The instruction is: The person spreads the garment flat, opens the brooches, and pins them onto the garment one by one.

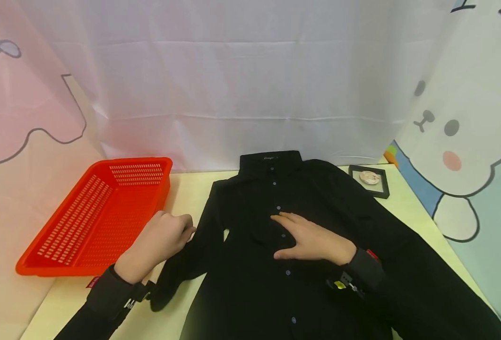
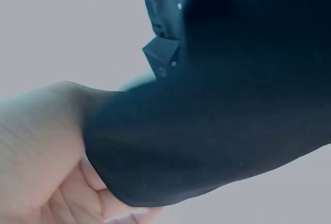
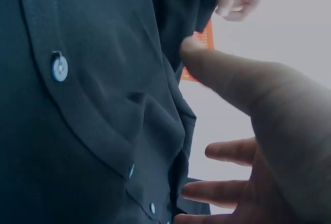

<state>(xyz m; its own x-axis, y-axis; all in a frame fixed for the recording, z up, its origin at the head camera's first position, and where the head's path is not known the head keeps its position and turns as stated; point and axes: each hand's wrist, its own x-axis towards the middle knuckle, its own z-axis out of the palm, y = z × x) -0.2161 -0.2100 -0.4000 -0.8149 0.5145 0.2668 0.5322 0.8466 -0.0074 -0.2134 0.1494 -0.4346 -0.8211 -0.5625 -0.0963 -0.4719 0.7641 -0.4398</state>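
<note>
A black button-up shirt (image 1: 244, 274) lies front up on the pale table, its collar at the back. My left hand (image 1: 161, 238) pinches its left-side sleeve (image 1: 210, 217), whose cuff end bends down toward the front. In the left wrist view the sleeve (image 2: 170, 151) passes between thumb and curled fingers. Over the middle of the shirt front, by the button row, my right hand (image 1: 312, 238) has its fingers spread and holds nothing. The right wrist view shows the fingers (image 3: 227, 193) extended close to the cloth; contact I cannot tell.
A red plastic basket (image 1: 93, 271) with slotted walls stands on the table's left, close to my left hand. At the back right lies a small black frame (image 1: 386, 189) with a pale round object in it. A white curtain (image 1: 233, 94) hangs behind the table.
</note>
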